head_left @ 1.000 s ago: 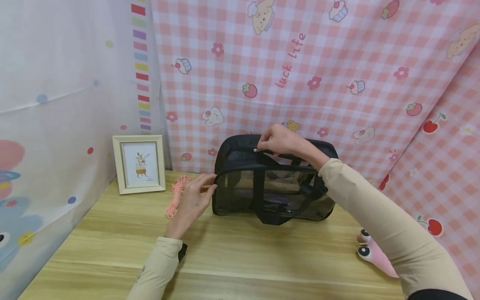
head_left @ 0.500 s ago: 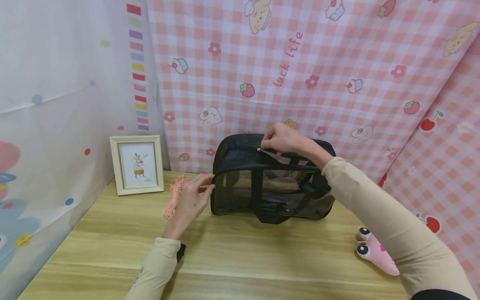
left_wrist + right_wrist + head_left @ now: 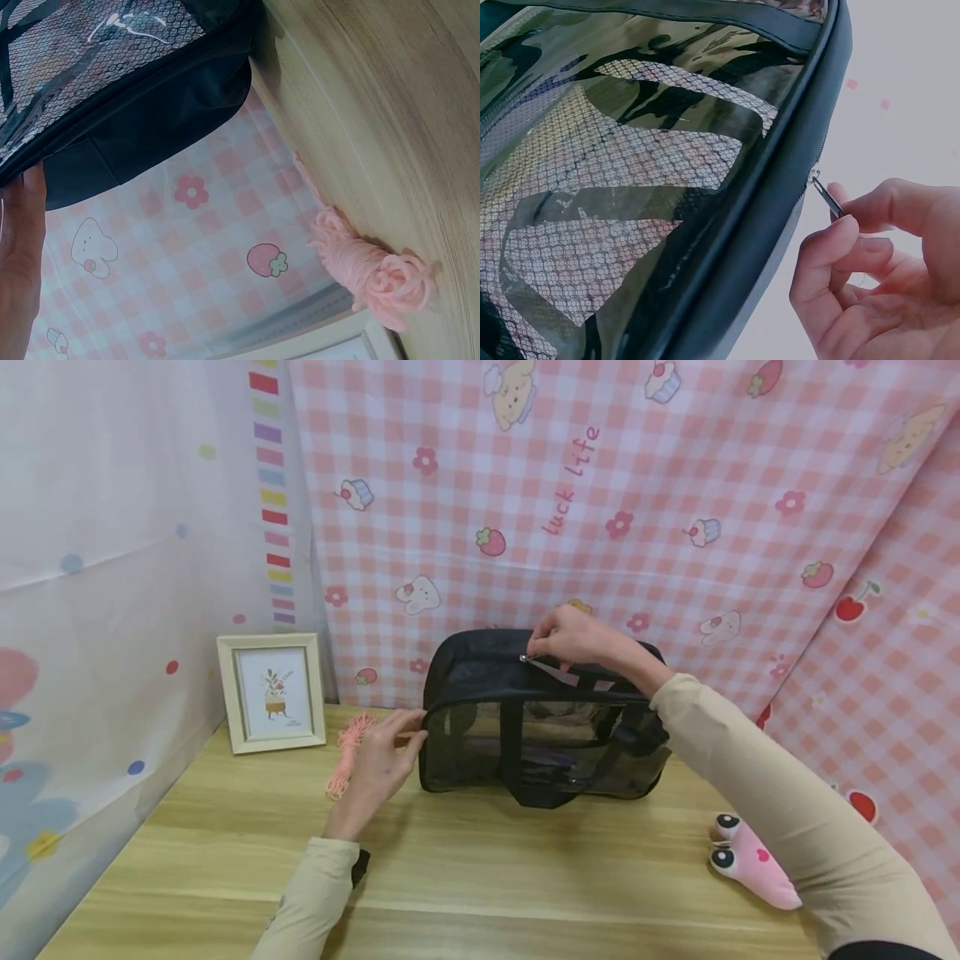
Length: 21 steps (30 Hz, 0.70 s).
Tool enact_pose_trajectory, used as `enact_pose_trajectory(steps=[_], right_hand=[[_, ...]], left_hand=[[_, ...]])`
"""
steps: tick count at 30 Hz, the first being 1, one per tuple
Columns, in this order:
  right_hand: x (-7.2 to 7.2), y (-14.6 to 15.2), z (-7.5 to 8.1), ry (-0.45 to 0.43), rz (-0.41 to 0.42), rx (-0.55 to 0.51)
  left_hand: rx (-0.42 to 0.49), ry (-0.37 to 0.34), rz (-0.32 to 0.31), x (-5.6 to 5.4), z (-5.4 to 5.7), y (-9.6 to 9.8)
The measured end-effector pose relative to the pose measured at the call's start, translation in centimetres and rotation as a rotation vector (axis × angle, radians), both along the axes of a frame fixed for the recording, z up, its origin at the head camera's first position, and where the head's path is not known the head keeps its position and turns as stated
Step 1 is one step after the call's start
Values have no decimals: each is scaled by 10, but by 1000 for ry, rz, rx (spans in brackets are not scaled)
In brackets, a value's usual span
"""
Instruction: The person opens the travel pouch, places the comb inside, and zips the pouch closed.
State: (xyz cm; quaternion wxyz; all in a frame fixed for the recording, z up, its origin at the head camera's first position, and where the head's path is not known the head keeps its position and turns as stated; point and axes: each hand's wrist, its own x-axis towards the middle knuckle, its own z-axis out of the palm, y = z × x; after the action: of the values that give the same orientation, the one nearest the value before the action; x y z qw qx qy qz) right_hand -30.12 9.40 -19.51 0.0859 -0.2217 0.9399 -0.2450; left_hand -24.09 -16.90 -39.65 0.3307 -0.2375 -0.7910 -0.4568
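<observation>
A black bag (image 3: 468,672) with a see-through front stands on the table, its black handle (image 3: 512,747) hanging down the front. My right hand (image 3: 573,635) pinches the zipper pull (image 3: 829,199) between thumb and index finger, near the middle of the bag's top. Left of the slider the zipper looks closed; to its right the top gapes a little. At the bag's upper left corner, my left hand (image 3: 382,762) grips the edge with thumb and fingers. Mesh and a purplish item show dimly through the front panel.
A bundle of pink cord (image 3: 348,758) lies left of the bag, beside a cream picture frame (image 3: 313,693). On the right, a pink plush toy (image 3: 757,864) with big eyes lies partly behind the right sleeve. A checkered curtain (image 3: 450,468) hangs behind the wooden table (image 3: 487,877).
My right hand has drawn the zipper pull a short way to the right along the bag's top. The left hand keeps its grip on the corner. The head view has shifted slightly.
</observation>
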Motion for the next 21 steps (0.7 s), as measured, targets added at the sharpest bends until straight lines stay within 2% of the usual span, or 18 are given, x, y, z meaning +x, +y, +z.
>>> enact_pose_trajectory(steps=[10, 21], right_hand=[[-3, 12, 0, -20, -21, -11], [-1, 29, -2, -41, -51, -32]], left_hand=[[-2, -23, 1, 0, -1, 0], [-9, -7, 8, 0, -1, 2]])
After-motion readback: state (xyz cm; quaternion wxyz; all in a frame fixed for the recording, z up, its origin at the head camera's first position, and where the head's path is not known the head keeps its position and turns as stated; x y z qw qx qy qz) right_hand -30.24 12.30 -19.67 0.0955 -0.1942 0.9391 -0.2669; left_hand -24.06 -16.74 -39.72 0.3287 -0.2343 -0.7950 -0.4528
